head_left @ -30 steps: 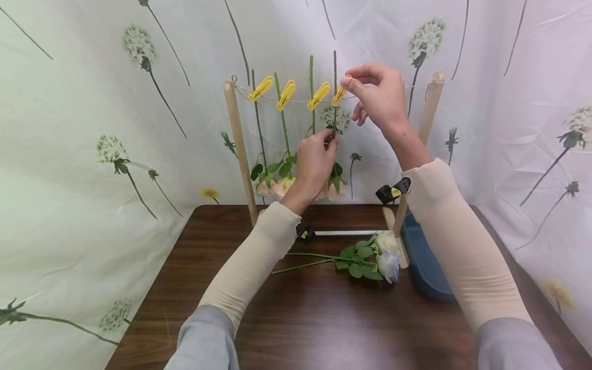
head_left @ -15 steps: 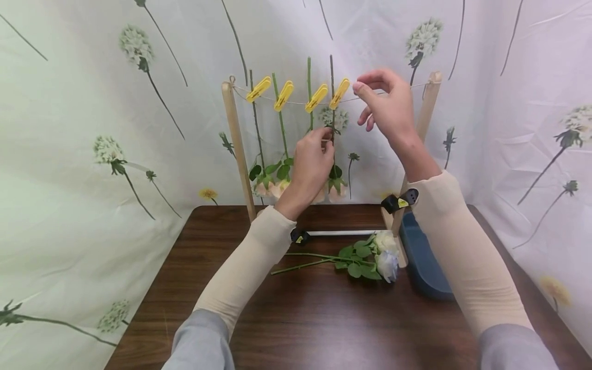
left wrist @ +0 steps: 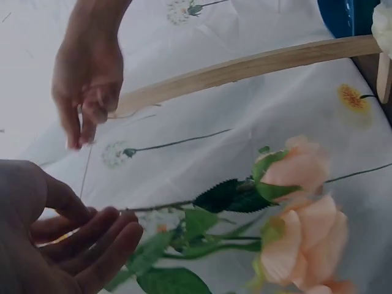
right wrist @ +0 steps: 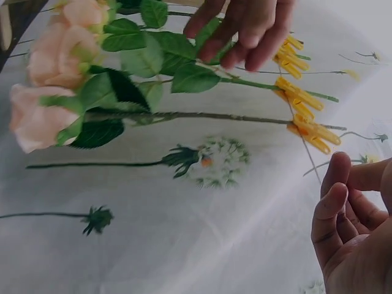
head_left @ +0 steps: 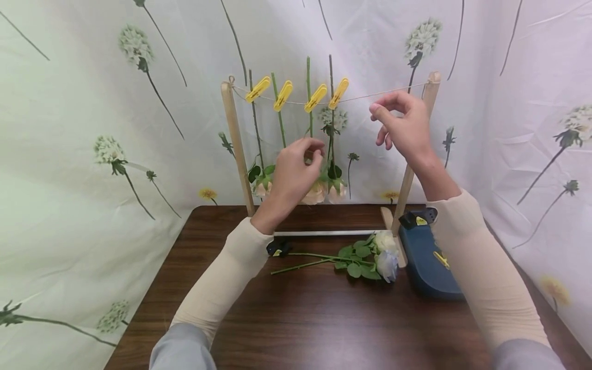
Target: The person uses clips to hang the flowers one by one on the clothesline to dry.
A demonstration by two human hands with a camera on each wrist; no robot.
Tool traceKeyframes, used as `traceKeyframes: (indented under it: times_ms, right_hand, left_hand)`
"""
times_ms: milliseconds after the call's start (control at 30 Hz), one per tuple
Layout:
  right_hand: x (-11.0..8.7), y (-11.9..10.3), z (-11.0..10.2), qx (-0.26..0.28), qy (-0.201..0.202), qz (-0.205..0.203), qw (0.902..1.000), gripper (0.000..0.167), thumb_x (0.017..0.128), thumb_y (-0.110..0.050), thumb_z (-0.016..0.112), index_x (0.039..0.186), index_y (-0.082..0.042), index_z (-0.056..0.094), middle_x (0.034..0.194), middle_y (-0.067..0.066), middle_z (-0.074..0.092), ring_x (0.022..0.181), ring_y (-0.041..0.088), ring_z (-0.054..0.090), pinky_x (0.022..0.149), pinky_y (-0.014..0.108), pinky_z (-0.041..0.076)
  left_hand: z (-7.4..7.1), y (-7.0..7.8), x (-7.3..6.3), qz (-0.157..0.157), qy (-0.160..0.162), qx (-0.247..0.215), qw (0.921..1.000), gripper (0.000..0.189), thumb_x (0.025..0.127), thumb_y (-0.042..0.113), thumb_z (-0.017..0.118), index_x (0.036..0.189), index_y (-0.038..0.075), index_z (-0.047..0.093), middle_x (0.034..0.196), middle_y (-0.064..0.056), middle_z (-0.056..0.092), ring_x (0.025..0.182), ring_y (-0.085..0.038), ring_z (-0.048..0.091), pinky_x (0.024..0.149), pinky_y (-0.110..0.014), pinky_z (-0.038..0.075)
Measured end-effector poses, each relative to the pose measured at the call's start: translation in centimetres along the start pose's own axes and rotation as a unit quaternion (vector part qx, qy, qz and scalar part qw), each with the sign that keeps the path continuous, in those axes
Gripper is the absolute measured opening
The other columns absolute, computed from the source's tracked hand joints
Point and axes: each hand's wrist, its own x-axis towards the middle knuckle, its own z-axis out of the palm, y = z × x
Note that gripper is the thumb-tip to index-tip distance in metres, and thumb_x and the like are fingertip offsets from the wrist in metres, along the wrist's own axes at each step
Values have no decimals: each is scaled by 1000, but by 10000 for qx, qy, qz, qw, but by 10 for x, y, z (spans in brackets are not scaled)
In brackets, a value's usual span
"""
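Observation:
Several peach roses (head_left: 336, 191) hang head-down from a string (head_left: 370, 96), each stem pinched by a yellow clothespin (head_left: 339, 93). My left hand (head_left: 296, 167) hovers in front of the hanging stems, its fingers loosely bent and holding nothing. In the left wrist view, the rightmost stem passes just beyond its fingertips (left wrist: 128, 236). To the right of the last clothespin, my right hand (head_left: 407, 126) is in the air with relaxed fingers and nothing in its grasp. The right wrist view shows this hand (right wrist: 355, 226) apart from the clothespins. My left hand partly hides the middle roses.
Wooden posts (head_left: 238, 149) hold up the string, and a white rod (head_left: 333, 233) runs low between them. On the brown table (head_left: 314, 318) lie a white rose (head_left: 385, 240) and a pale blue rose (head_left: 387, 264). A blue tray (head_left: 423, 280) at right holds a yellow clothespin (head_left: 441, 260).
My right hand has let go of the rightmost clothespin and moved right and down. My left hand has released that stem and drawn left and down. The rose stays clipped on the string.

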Motion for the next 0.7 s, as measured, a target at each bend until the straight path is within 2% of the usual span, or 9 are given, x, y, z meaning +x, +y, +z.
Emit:
traceKeyframes:
  times_ms: [233,500,700]
  right_hand:
    - [-18,16,-18,-682,-185,183,9973,15,104,-24,71,107,-9,71,89,-5,70,45,13,62,43,21,47]
    - [-36,36,-40,-1115,-420,522,9915,26,105,-28,71,113,-4,70,86,-9,70,48,18,63,44,25,48]
    - [-49,53,-55,-1542,-522,663,9844,28,106,-31,69,113,-4,70,85,-11,70,50,22,64,45,26,47]
  left_hand:
    - [-12,-20,-17,-253,-575,-803,9948,21,106,4,57,112,-1,77,95,-11,79,87,-25,76,74,-31,60]
    - [-23,-46,-43,-545,-1350,-1046,9838,22,108,6,57,115,-1,76,97,-11,78,86,-26,79,63,-25,56]
    - [-26,-69,-58,-627,-1767,-1305,9736,21,107,3,58,116,-4,76,99,-18,79,84,-27,80,69,-31,64]
